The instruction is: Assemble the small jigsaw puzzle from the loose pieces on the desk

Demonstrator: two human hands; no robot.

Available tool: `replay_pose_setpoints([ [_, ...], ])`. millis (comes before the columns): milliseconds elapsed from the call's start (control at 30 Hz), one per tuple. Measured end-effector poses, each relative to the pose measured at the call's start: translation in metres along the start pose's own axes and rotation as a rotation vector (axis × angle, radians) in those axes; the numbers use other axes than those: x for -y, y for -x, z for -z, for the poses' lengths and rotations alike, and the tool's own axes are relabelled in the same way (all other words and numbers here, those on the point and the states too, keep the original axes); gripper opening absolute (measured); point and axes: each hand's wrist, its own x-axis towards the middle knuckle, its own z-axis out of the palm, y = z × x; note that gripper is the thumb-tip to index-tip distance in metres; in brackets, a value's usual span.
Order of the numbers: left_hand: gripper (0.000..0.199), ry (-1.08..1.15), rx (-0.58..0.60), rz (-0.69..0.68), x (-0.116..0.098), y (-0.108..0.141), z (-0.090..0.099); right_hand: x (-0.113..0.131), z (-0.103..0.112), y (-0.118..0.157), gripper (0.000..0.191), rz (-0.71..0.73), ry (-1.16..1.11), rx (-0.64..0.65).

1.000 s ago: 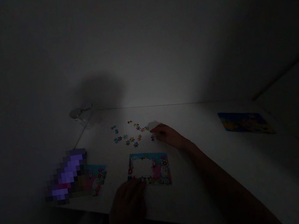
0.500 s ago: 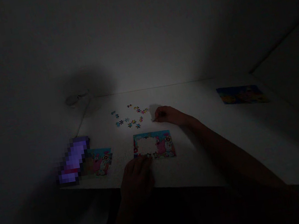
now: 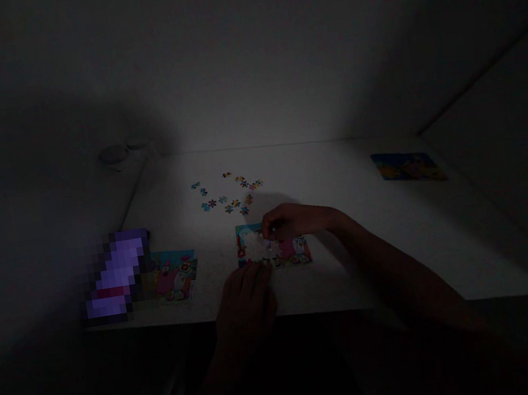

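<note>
In dim light, a partly assembled jigsaw puzzle (image 3: 305, 256) lies on the white table, with a pale gap left of its middle. My right hand (image 3: 291, 220) is over this gap, fingertips pinched on a small puzzle piece (image 3: 270, 244) that they partly cover. My left hand (image 3: 244, 294) rests at the puzzle's near edge, its fingers stretched out flat against the lower border. Several loose puzzle pieces (image 3: 229, 208) lie scattered beyond the puzzle.
A picture sheet (image 3: 176, 278) with a matching cartoon scene lies at left, partly under a pixelated, glowing phone-like object (image 3: 118, 274). Another colourful picture (image 3: 409, 166) is at the far right. The white table (image 3: 339, 165) meets a wall behind; a round pale object (image 3: 114, 155) is at back left.
My right hand has moved from beside the loose pieces toward me, over the puzzle's gap, carrying the small piece. My left hand stays at the near edge. The camera view has shifted slightly.
</note>
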Motion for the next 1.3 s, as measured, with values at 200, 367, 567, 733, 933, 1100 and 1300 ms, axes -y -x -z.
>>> replay_pose_setpoints([
  [200, 0.037, -0.008, -0.007, -0.009, 0.000, 0.000, -0.002, -0.003, -0.007, -0.004, 0.012, -0.005, 0.039, 0.048],
  [367, 0.035, -0.009, -0.001, 0.011, -0.002, 0.000, -0.002, -0.007, -0.009, -0.005, 0.015, -0.022, 0.037, 0.051],
  [567, 0.035, -0.018, 0.009, 0.022, -0.004, 0.000, 0.001, -0.007, -0.013, -0.004, 0.017, -0.013, 0.065, 0.042],
  [733, 0.037, -0.025, 0.030, 0.008, -0.004, 0.000, 0.001, -0.006, -0.014, -0.004, 0.015, 0.000, 0.041, 0.013],
  [933, 0.036, -0.035, 0.024, 0.007, -0.004, 0.001, 0.001, -0.005, -0.012, -0.004, 0.015, 0.053, 0.097, 0.026],
  [1100, 0.035, -0.043, -0.004, -0.005, -0.004, 0.001, 0.001, -0.012, -0.006, -0.006, 0.016, 0.034, 0.015, -0.057],
  [1300, 0.035, -0.064, -0.031, -0.005, -0.005, 0.000, 0.002, -0.038, 0.011, -0.011, 0.015, 0.006, -0.015, -0.543],
])
